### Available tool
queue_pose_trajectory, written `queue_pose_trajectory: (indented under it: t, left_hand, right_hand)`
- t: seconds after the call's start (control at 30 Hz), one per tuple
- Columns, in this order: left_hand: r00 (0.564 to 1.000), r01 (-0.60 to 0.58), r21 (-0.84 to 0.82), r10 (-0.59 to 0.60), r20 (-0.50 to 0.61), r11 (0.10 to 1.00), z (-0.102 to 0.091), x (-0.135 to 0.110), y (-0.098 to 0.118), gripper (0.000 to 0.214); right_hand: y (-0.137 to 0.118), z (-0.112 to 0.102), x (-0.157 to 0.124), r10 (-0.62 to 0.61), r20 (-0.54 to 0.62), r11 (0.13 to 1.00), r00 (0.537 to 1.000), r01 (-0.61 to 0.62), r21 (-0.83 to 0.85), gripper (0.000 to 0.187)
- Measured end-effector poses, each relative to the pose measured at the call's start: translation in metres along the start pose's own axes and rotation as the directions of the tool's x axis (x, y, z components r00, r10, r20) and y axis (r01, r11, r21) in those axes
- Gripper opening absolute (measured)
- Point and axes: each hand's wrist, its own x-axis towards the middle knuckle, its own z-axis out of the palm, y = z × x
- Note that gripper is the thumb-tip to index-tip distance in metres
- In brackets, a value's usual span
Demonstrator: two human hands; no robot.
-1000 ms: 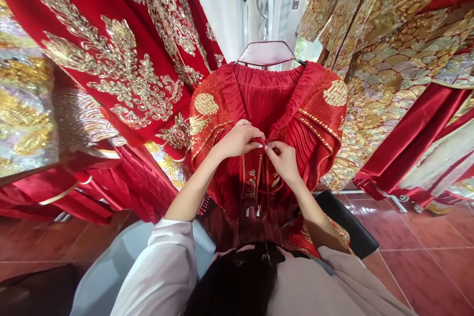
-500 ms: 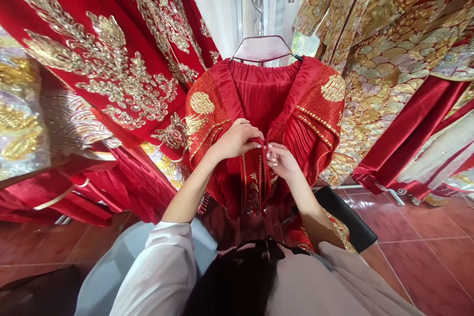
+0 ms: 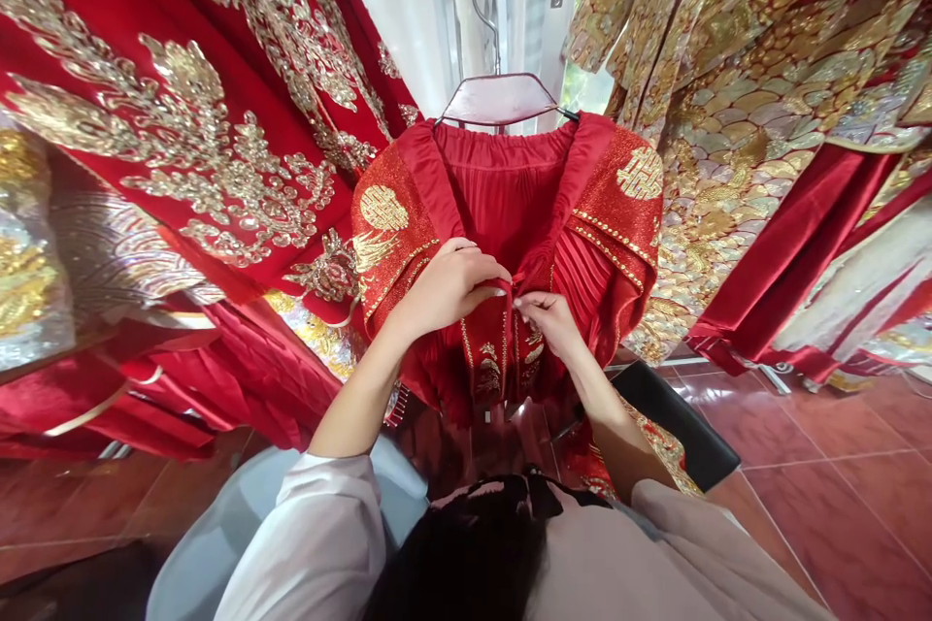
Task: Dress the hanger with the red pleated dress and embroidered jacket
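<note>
A red garment (image 3: 524, 204) with gold embroidery hangs on a hanger (image 3: 499, 97) straight ahead. Its front edges meet at a thin red tie cord (image 3: 513, 289). My left hand (image 3: 448, 286) pinches the left end of that cord, fingers closed. My right hand (image 3: 549, 320) pinches the right end just beside it, fingertips almost touching the left hand's. Both hands sit at the middle of the garment's chest, above its gold embroidered front panels.
Red and gold embroidered robes (image 3: 182, 116) hang close on the left, and gold scale-patterned robes (image 3: 757, 97) on the right. A black seat or case (image 3: 677, 422) stands by my right forearm. Reddish floor tiles (image 3: 837, 475) lie below, a window behind the hanger.
My right hand dropped and loosened half a second ago with the cord hanging in a loop, then came back up to pinch the cord next to my left hand.
</note>
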Motion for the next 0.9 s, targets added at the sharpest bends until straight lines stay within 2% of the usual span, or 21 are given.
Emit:
queue_pose_trajectory:
  t: [0.1, 0.23, 0.3, 0.5, 0.63, 0.8, 0.9]
  left_hand:
    - [1.0, -0.002, 0.001, 0.002, 0.024, 1.0, 0.003, 0.0, -0.003, 0.021]
    - [0.999, 0.033, -0.007, -0.033, 0.042, 0.999, 0.006, -0.001, -0.007, 0.024]
    - [0.998, 0.043, -0.008, -0.042, 0.047, 0.999, 0.006, -0.002, -0.007, 0.025]
    - [0.998, 0.056, 0.007, -0.057, 0.038, 0.998, 0.008, -0.001, -0.005, 0.024]
    - [0.997, 0.05, 0.085, -0.045, -0.058, 0.995, 0.014, -0.003, -0.007, 0.024]
    - [0.982, 0.054, 0.111, -0.032, -0.186, 0.992, 0.019, -0.013, -0.01, 0.026]
    - [0.98, 0.097, 0.128, -0.072, -0.185, 0.987, 0.021, -0.017, -0.011, 0.026]
  right_hand:
    - [-0.01, 0.004, 0.002, -0.12, -0.01, 0.992, 0.993, 0.12, 0.026, 0.029]
    - [-0.026, 0.006, 0.002, -0.135, 0.086, 0.991, 0.987, 0.136, -0.011, 0.028]
    - [-0.03, 0.008, 0.0, -0.157, 0.098, 0.985, 0.983, 0.163, -0.057, 0.025]
    - [-0.029, 0.016, -0.002, -0.275, -0.034, 0.945, 0.961, 0.264, -0.195, 0.02]
    - [-0.008, 0.011, -0.001, -0.254, -0.019, 0.937, 0.967, 0.241, -0.254, 0.019]
    - [0.05, -0.004, -0.005, -0.18, -0.062, 0.904, 0.982, 0.14, -0.404, 0.021]
    - [0.081, -0.013, -0.012, -0.129, -0.077, 0.887, 0.989, 0.08, -0.455, 0.022]
